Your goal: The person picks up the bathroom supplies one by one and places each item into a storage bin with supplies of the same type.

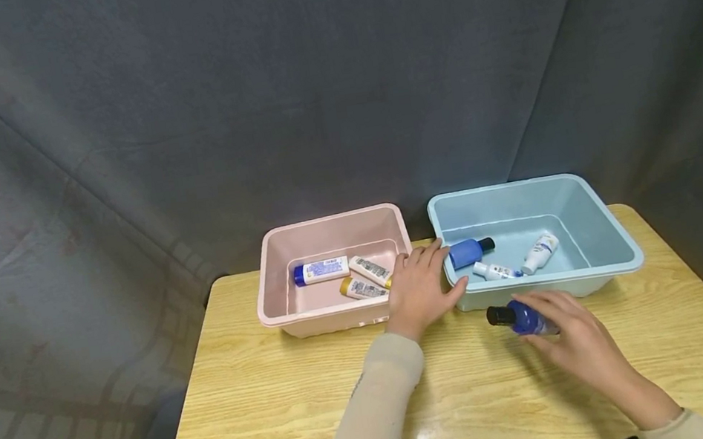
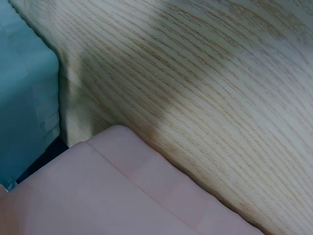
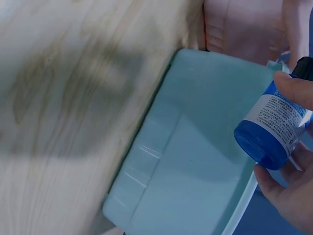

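Observation:
My right hand [image 1: 581, 341] grips a blue bottle [image 1: 527, 318] with a black cap, held tilted just in front of the light-blue bin [image 1: 524, 199]. The right wrist view shows the printed label and blue base of this bottle [image 3: 269, 125], with thumb and fingers around it. My left hand [image 1: 418, 291] has its fingers spread, over the gap between the pink bin [image 1: 322, 323] and the light-blue bin, fingertips right at the blue bin's near-left rim. Inside the light-blue bin lie another blue bottle [image 1: 464, 254] with a black cap and two small white bottles [image 1: 541, 253].
The pink bin holds a white tube [image 1: 326, 269] with a blue cap and two pale yellow-capped tubes [image 1: 364, 290]. Both bins stand side by side at the back of the wooden table [image 1: 270, 411]. A dark grey curtain [image 1: 308, 105] hangs behind.

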`<state>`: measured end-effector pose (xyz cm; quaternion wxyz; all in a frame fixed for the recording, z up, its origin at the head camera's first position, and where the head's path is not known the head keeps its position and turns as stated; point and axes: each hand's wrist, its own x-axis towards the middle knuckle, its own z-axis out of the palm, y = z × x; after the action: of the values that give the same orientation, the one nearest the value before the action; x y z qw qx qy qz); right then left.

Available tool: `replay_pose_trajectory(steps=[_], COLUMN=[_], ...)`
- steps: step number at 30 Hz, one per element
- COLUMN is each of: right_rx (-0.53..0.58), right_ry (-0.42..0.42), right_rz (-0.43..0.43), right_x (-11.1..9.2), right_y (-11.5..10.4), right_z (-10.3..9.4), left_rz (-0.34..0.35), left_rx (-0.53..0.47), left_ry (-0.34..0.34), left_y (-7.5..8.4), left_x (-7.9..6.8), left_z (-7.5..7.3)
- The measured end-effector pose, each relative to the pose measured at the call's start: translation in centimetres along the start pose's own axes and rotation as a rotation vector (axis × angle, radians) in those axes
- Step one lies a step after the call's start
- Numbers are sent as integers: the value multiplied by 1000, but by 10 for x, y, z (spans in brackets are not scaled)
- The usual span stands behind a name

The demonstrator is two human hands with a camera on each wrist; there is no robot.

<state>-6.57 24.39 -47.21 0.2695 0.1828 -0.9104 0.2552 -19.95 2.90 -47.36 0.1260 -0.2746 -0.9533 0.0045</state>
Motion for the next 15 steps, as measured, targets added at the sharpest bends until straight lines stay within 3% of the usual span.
replay_pose_trajectory(steps=[15], right_rx=[-22], right_ry=[12], right_rz=[16], right_x=[11], right_y=[2], right_z=[-15], left_rz=[3], left_rx=[-8], left_ry=[20], left_y=[0], left_x=[0], left_z=[3])
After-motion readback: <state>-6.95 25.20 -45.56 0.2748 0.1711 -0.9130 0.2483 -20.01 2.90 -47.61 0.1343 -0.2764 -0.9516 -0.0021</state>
